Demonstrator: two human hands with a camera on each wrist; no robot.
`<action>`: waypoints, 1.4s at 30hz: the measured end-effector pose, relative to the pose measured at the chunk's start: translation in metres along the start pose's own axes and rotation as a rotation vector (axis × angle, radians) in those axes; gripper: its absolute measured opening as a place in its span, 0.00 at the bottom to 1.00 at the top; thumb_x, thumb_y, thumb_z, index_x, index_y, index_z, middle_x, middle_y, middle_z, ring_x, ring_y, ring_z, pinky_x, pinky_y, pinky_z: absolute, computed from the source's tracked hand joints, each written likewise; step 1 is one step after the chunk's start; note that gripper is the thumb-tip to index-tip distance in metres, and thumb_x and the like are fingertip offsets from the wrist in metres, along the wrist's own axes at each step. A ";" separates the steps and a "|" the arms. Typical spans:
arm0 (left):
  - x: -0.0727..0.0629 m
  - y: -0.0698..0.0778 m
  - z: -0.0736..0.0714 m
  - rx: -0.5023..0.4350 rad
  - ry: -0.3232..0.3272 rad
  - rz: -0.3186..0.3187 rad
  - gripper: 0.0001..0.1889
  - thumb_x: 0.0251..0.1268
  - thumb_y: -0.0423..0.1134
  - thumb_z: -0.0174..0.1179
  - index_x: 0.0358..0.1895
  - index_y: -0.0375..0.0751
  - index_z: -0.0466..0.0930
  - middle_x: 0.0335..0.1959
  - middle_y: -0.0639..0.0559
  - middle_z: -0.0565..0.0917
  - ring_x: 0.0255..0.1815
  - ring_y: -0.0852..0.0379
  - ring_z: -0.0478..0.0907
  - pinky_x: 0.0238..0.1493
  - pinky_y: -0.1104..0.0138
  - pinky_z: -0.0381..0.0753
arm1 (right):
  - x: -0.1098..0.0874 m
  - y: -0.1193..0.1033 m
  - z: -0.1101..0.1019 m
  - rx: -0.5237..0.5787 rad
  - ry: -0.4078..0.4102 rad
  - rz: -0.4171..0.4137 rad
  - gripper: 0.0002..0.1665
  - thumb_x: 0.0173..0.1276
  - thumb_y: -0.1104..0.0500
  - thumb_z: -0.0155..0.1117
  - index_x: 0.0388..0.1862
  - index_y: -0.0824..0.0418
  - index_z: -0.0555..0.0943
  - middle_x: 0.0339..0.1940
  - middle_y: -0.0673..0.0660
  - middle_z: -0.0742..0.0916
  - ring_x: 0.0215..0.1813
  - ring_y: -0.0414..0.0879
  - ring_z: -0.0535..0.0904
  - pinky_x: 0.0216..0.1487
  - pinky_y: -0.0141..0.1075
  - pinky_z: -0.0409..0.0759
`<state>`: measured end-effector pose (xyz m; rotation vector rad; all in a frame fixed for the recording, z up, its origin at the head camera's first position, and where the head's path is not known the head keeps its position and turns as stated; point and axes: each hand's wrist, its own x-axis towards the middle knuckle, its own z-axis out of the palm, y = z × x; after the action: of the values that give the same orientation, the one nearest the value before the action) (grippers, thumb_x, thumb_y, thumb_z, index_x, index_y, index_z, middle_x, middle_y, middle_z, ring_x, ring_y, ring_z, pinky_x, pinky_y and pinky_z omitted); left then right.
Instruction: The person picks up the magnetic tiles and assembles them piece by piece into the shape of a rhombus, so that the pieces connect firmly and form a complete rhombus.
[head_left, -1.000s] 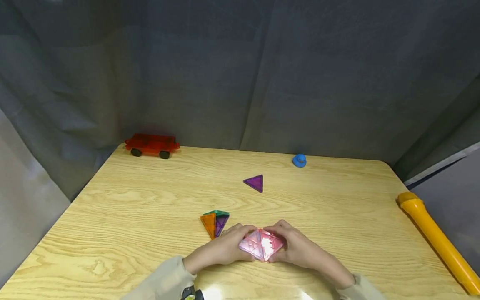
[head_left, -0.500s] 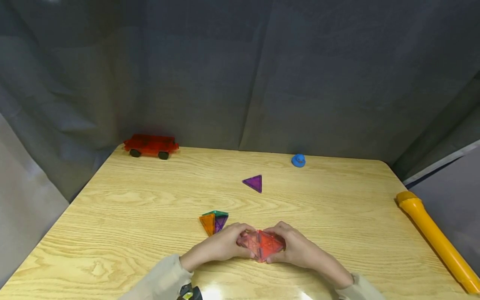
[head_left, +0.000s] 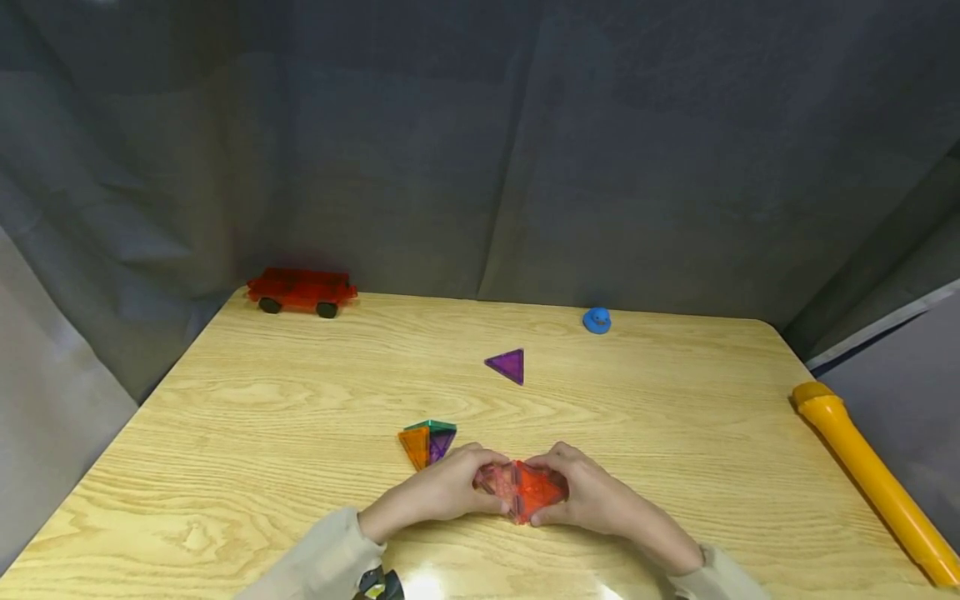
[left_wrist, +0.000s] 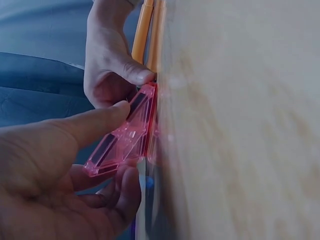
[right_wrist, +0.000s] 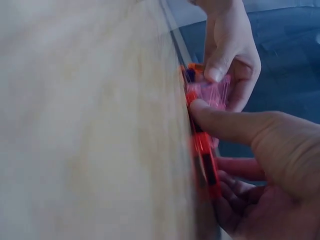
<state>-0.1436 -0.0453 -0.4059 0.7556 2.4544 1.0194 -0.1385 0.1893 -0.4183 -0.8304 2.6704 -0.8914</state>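
Near the front of the table, my left hand pinches a clear pink triangular magnetic tile between thumb and fingers. My right hand grips a red triangular magnetic tile the same way. The two tiles meet along one edge between the hands. In the left wrist view the pink tile slants up from the tabletop. The right wrist view has the red tile low along the table, thumb on its upper edge. Just beyond the left hand stands a small joined piece of orange, green and purple tiles.
A single purple triangle tile lies farther back on the wooden table. At the rear edge are a red wheeled car base and a blue toy duck. A long yellow tube runs along the right edge.
Both tiles have tilted between the hands, and the bright glare on them has gone, so their pink and red now show. The hands have barely shifted.
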 end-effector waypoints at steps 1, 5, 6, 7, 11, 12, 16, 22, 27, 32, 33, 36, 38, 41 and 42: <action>0.000 0.000 0.000 0.003 0.001 -0.001 0.30 0.56 0.48 0.68 0.61 0.40 0.75 0.59 0.43 0.75 0.62 0.46 0.70 0.62 0.51 0.69 | 0.001 0.000 -0.001 -0.004 -0.001 0.001 0.39 0.52 0.42 0.73 0.57 0.64 0.77 0.41 0.49 0.77 0.44 0.41 0.74 0.46 0.34 0.76; 0.000 0.001 0.000 0.025 0.007 -0.004 0.30 0.56 0.48 0.68 0.61 0.40 0.75 0.57 0.45 0.77 0.59 0.49 0.72 0.61 0.54 0.71 | 0.007 0.002 -0.007 -0.026 0.049 -0.007 0.37 0.57 0.41 0.69 0.57 0.65 0.77 0.45 0.52 0.79 0.48 0.45 0.75 0.50 0.41 0.77; 0.000 0.001 0.000 0.030 0.008 -0.005 0.30 0.56 0.48 0.68 0.61 0.40 0.75 0.56 0.45 0.77 0.59 0.49 0.72 0.60 0.55 0.71 | 0.010 0.003 -0.009 -0.027 0.074 -0.012 0.36 0.58 0.41 0.68 0.57 0.65 0.77 0.46 0.53 0.79 0.49 0.47 0.75 0.51 0.44 0.77; 0.000 0.001 0.000 0.033 0.009 -0.003 0.30 0.55 0.48 0.68 0.61 0.39 0.75 0.56 0.45 0.77 0.59 0.49 0.72 0.60 0.55 0.72 | 0.013 0.004 -0.010 -0.029 0.102 -0.014 0.35 0.60 0.42 0.67 0.57 0.65 0.76 0.49 0.54 0.80 0.51 0.48 0.75 0.52 0.46 0.76; -0.001 0.001 0.000 0.034 0.014 0.002 0.30 0.55 0.47 0.68 0.60 0.39 0.75 0.55 0.44 0.77 0.58 0.49 0.73 0.59 0.55 0.72 | 0.028 0.010 -0.014 -0.035 0.190 -0.018 0.33 0.62 0.46 0.67 0.59 0.66 0.74 0.54 0.59 0.80 0.56 0.55 0.75 0.54 0.51 0.76; -0.001 0.000 0.000 0.034 0.014 0.004 0.30 0.55 0.47 0.68 0.61 0.39 0.75 0.55 0.44 0.77 0.58 0.49 0.73 0.59 0.55 0.73 | 0.032 0.012 -0.015 -0.036 0.201 -0.012 0.34 0.62 0.46 0.67 0.60 0.66 0.74 0.56 0.59 0.79 0.57 0.57 0.75 0.55 0.51 0.75; -0.001 0.000 0.000 0.033 0.015 0.011 0.30 0.56 0.48 0.68 0.61 0.39 0.75 0.55 0.44 0.78 0.58 0.49 0.73 0.59 0.56 0.73 | 0.048 0.014 -0.017 -0.047 0.209 0.000 0.35 0.63 0.46 0.66 0.62 0.67 0.72 0.59 0.62 0.78 0.60 0.59 0.74 0.58 0.53 0.74; -0.001 -0.001 0.001 0.028 0.009 -0.001 0.30 0.56 0.49 0.68 0.61 0.41 0.75 0.58 0.44 0.76 0.60 0.48 0.71 0.61 0.54 0.71 | 0.067 0.020 -0.016 -0.039 0.159 0.024 0.39 0.64 0.45 0.65 0.66 0.67 0.68 0.65 0.65 0.74 0.66 0.61 0.68 0.64 0.53 0.67; -0.001 0.000 0.000 0.032 0.011 -0.014 0.30 0.55 0.49 0.68 0.61 0.42 0.75 0.58 0.45 0.76 0.61 0.49 0.71 0.62 0.54 0.70 | 0.077 0.026 -0.017 -0.027 0.123 0.055 0.40 0.64 0.45 0.64 0.67 0.69 0.67 0.65 0.67 0.73 0.67 0.62 0.67 0.66 0.54 0.65; -0.001 0.000 0.000 0.034 0.012 -0.010 0.30 0.55 0.49 0.69 0.61 0.41 0.75 0.58 0.45 0.76 0.61 0.49 0.71 0.62 0.55 0.70 | 0.080 0.029 -0.017 -0.023 0.101 0.084 0.40 0.65 0.46 0.64 0.67 0.70 0.66 0.66 0.68 0.72 0.68 0.63 0.66 0.66 0.55 0.64; -0.001 0.000 0.000 0.034 0.012 -0.010 0.30 0.55 0.49 0.69 0.61 0.41 0.75 0.57 0.45 0.76 0.61 0.49 0.71 0.62 0.55 0.70 | 0.080 0.029 -0.017 -0.023 0.100 0.084 0.41 0.65 0.46 0.64 0.67 0.69 0.66 0.67 0.68 0.71 0.68 0.63 0.65 0.66 0.55 0.63; -0.002 0.000 0.000 0.032 0.010 -0.009 0.30 0.55 0.49 0.68 0.61 0.41 0.75 0.58 0.45 0.76 0.61 0.48 0.71 0.62 0.54 0.70 | 0.081 0.029 -0.017 -0.020 0.093 0.075 0.42 0.65 0.46 0.64 0.68 0.70 0.65 0.68 0.69 0.69 0.69 0.63 0.63 0.67 0.55 0.62; -0.002 0.000 0.000 0.030 0.009 -0.008 0.30 0.55 0.49 0.68 0.61 0.41 0.75 0.58 0.44 0.76 0.61 0.48 0.71 0.62 0.54 0.70 | 0.081 0.029 -0.017 -0.021 0.084 0.073 0.42 0.65 0.46 0.64 0.68 0.71 0.64 0.69 0.69 0.69 0.70 0.63 0.62 0.68 0.55 0.61; -0.002 0.000 0.000 0.029 0.009 -0.007 0.31 0.55 0.49 0.68 0.61 0.40 0.75 0.58 0.44 0.76 0.61 0.48 0.71 0.61 0.54 0.70 | 0.082 0.028 -0.018 -0.028 0.076 0.079 0.42 0.66 0.47 0.63 0.68 0.72 0.64 0.68 0.69 0.70 0.69 0.64 0.63 0.68 0.55 0.61; -0.002 -0.001 0.001 0.031 0.009 -0.006 0.31 0.55 0.49 0.68 0.61 0.40 0.75 0.57 0.44 0.76 0.60 0.48 0.71 0.61 0.54 0.71 | 0.081 0.028 -0.018 -0.027 0.075 0.083 0.41 0.66 0.47 0.63 0.68 0.72 0.64 0.67 0.69 0.70 0.69 0.63 0.64 0.67 0.55 0.62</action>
<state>-0.1422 -0.0463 -0.4066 0.7544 2.4838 0.9873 -0.2239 0.1699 -0.4224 -0.6985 2.7646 -0.8860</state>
